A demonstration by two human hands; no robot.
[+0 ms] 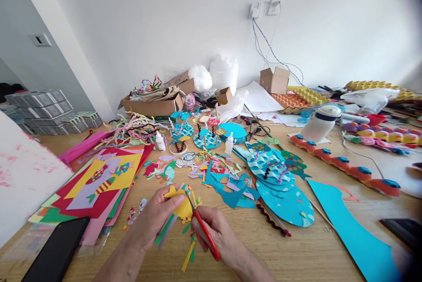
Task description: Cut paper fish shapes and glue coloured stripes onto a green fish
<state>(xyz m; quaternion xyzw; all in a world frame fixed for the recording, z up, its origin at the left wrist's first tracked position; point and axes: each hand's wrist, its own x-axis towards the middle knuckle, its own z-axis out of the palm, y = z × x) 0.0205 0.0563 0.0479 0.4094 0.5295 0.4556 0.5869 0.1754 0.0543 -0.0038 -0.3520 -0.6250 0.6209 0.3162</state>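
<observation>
Gripping red-handled scissors, the right hand points them far-left along the right edge of yellow paper pinched in the left hand.

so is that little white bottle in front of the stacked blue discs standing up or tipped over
Upright: the small white bottle stands with its broad body below and its narrow nozzle pointing up.

Two bare forearms angle inward. The left hand pinches, thumb uppermost; the right hand curls just beside it.
</observation>
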